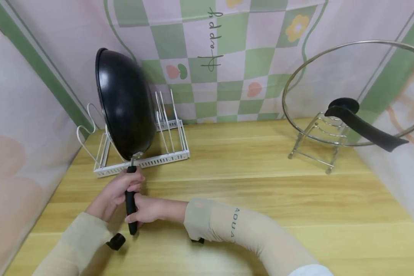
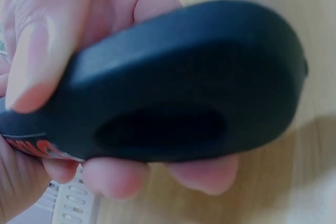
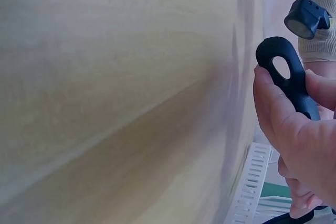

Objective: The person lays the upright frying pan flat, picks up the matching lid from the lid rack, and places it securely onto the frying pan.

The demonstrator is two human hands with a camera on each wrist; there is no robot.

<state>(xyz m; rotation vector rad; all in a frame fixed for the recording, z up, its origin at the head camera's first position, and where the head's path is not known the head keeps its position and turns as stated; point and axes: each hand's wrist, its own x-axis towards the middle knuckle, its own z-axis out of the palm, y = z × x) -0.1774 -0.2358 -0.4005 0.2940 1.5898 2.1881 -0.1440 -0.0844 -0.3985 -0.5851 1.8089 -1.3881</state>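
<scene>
A black wok is turned up on its side at the left, its lower part among the wires of a white rack. Whether its weight rests there I cannot tell. My left hand grips the black handle close to the wok. Lower down, near the handle's end, my right hand holds it between thumb and fingers. In the left wrist view the looped handle end fills the middle, with a thumb and fingertips around it. The right wrist view shows my right hand on that handle.
On the right, a large glass lid with a black knob-like handle leans in a small metal stand. Both stand on a wooden table. Patterned cloth hangs behind and at the sides.
</scene>
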